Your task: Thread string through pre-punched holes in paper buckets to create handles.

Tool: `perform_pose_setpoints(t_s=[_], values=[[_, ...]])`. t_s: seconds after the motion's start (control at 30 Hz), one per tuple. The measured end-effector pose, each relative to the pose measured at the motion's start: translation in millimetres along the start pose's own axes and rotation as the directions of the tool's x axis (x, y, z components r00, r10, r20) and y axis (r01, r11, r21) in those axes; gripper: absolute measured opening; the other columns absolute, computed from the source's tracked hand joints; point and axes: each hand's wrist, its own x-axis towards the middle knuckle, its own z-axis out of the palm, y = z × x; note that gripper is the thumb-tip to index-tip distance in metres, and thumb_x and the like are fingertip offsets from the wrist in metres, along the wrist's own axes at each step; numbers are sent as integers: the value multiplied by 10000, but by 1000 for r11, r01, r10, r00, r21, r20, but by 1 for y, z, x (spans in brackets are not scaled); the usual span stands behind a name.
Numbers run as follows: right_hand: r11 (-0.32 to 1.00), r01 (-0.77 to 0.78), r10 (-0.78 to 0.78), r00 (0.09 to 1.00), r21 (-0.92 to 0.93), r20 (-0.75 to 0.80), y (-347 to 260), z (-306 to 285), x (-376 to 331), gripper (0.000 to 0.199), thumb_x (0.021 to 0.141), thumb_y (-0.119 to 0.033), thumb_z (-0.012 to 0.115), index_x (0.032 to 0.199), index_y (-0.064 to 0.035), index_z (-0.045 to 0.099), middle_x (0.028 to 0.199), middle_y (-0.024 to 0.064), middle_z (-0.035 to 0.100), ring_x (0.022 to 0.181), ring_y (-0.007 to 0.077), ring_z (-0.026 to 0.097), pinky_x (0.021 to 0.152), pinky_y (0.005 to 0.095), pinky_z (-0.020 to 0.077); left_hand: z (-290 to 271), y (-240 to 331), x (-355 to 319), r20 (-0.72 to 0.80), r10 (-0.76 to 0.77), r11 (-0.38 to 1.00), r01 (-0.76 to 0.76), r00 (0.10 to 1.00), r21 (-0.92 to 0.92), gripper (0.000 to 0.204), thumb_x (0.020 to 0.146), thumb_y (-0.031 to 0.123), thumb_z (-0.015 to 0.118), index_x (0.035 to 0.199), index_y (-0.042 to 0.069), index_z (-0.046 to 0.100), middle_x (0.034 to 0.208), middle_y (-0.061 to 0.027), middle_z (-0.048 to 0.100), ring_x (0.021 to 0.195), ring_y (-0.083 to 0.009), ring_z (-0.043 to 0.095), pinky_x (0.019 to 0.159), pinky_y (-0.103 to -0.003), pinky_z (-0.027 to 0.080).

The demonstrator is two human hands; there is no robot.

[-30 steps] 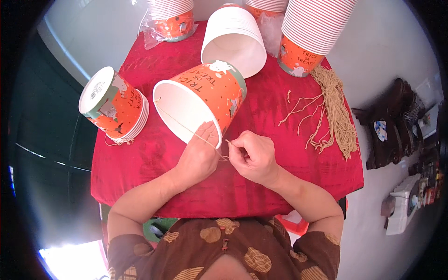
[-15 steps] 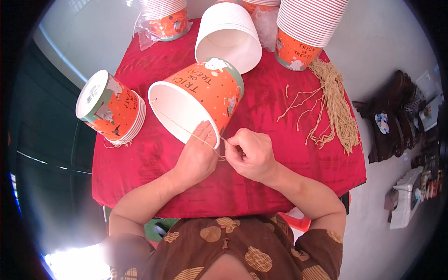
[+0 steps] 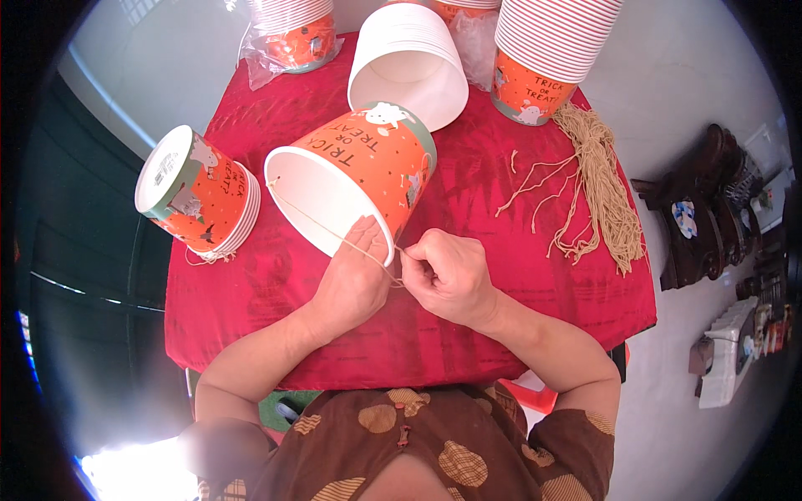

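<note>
An orange paper bucket with a green base band lies tilted on its side, its white mouth toward me. My left hand grips its near rim, with fingers inside the mouth. A thin tan cord runs from a hole at the rim's left side across the opening to the near rim. Just outside that rim, my right hand is closed in a pinch on the cord's end. The fingertips of the left hand are partly hidden by the bucket wall.
A short upside-down bucket stack stands left. Behind lie a white nested stack on its side, a tall stack at right and a plastic-wrapped stack. A tan cord bundle rests on the red tablecloth.
</note>
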Motion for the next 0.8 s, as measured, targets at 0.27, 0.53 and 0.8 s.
perform_pose_setpoints(t_s=[0.27,0.53,0.8], values=[[999,29,-28,999,31,-25,2,1,-1,228,693,115,680,737,-27,506,598,75,475,461,205,517,411,324,380,-1,1,0,5,7,1000,-7,1000,-15,477,689,-76,591,1154,-150,509,1117,-321,561,1119,-475,536,1048,-522,402],[1000,-8,8,1000,9,5,0,0,1,245,709,62,683,703,-49,465,603,91,499,491,253,560,425,359,430,2,-1,-1,2,-3,1000,3,1000,2,441,730,-39,602,1148,-151,517,1128,-329,568,1123,-476,547,1052,-517,406],[999,-26,26,1000,26,7,0,0,1,201,710,72,681,747,-34,513,634,106,531,522,263,581,449,368,439,2,-1,-2,61,3,999,-6,998,49,495,677,-14,631,1142,-145,525,1161,-315,561,1153,-453,540,1059,-512,401]])
